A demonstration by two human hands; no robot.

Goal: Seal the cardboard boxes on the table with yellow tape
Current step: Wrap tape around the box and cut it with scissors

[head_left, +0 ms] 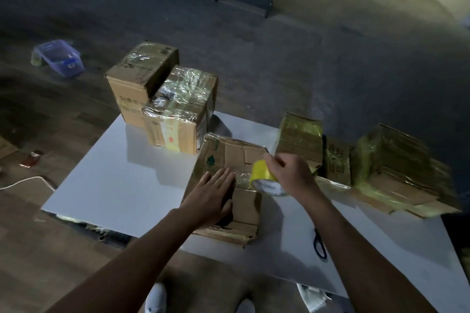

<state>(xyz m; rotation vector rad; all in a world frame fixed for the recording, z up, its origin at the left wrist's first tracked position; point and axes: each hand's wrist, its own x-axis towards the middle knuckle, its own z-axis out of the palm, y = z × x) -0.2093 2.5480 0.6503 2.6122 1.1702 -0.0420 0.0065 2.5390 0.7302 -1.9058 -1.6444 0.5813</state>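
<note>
A worn cardboard box (230, 157) lies in the middle of the white table (122, 180). My left hand (212, 192) presses flat on its top, fingers straight. My right hand (290, 173) grips a roll of yellow tape (263, 176) at the box's right edge. A shiny strip of tape (241, 177) stretches from the roll across the box top to my left fingertips.
Two taped boxes (178, 109) stand at the table's far left, one behind the other (137, 76). Several yellow-taped boxes (389, 168) crowd the right side. Black scissors (320, 244) lie near the front right. A blue plastic tub (59, 57) sits on the floor.
</note>
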